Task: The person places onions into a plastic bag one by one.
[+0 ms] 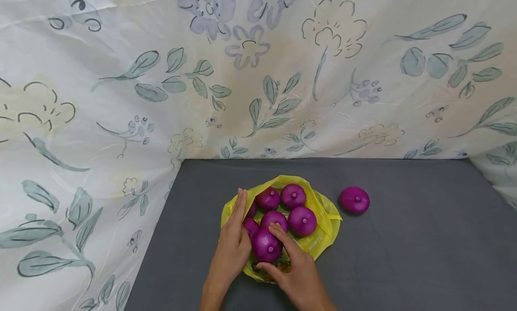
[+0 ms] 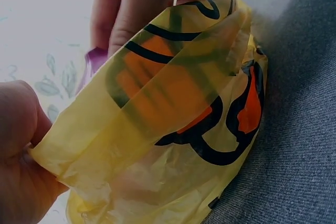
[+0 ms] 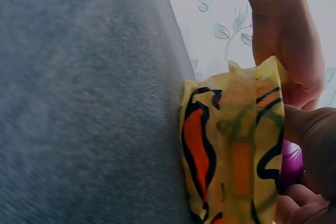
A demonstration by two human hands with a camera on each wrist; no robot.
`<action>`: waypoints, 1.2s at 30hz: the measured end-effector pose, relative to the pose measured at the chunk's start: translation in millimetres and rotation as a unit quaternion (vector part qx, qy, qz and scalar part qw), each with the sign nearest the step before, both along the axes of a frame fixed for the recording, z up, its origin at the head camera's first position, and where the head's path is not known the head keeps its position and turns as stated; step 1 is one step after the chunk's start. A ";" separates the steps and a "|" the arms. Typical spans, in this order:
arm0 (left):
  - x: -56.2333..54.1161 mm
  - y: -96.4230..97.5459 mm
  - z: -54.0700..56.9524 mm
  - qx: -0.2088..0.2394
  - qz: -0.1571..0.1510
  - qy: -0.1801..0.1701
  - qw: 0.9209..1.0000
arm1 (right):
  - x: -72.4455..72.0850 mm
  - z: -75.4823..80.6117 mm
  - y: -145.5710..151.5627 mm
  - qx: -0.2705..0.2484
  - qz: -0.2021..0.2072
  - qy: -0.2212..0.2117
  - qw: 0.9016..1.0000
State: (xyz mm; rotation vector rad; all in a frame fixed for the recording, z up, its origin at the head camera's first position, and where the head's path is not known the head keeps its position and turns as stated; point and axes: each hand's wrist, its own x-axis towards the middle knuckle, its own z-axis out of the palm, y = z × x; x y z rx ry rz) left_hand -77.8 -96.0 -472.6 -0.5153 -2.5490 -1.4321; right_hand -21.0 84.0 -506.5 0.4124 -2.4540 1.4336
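A yellow plastic bag (image 1: pixel 332 234), printed in black and orange, lies with its mouth spread and several red onions (image 1: pixel 302 221) inside. My left hand (image 1: pixel 232 248) holds the bag's left rim, fingers extended along it; the left wrist view shows the bag's edge tucked into this hand (image 2: pixel 23 150). With thumb and fingers around its right side, my right hand (image 1: pixel 296 270) grips the nearest red onion (image 1: pixel 265 247) at the bag's front. The right wrist view shows part of an onion (image 3: pixel 292 163) behind the bag wall. Some onions are partly hidden by my left hand.
One more red onion (image 1: pixel 354 200) sits outside the bag, to its right on the dark grey tabletop (image 1: pixel 412 243). A white floral cloth (image 1: pixel 282 100) hangs behind the table and along its left and right sides.
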 end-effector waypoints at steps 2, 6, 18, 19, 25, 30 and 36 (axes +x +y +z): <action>-0.2 0.5 0.1 -0.001 -0.001 0.002 1.000 | 0.8 -0.9 -0.4 0.000 -0.001 -0.017 1.000; 0.8 1.3 1.5 -0.003 0.000 -0.004 1.000 | 3.5 -4.4 -1.3 0.007 0.005 -0.054 0.999; 3.2 3.0 2.4 0.002 -0.001 -0.009 1.000 | 8.4 -13.3 -4.7 0.106 -0.003 -0.024 0.994; 3.4 3.2 2.4 0.001 -0.001 -0.010 1.000 | 8.8 -13.1 -5.0 0.110 -0.004 -0.025 0.994; 5.6 3.1 3.0 -0.006 0.006 -0.010 1.000 | 13.1 -12.3 -6.2 0.139 0.001 -0.027 0.990; 6.2 2.1 3.5 -0.002 0.007 -0.014 1.000 | 13.6 -13.0 -5.5 0.147 0.006 -0.019 0.989; 7.1 1.7 4.5 0.002 0.007 -0.021 1.000 | 11.0 -6.9 -0.2 0.117 0.013 -0.031 0.993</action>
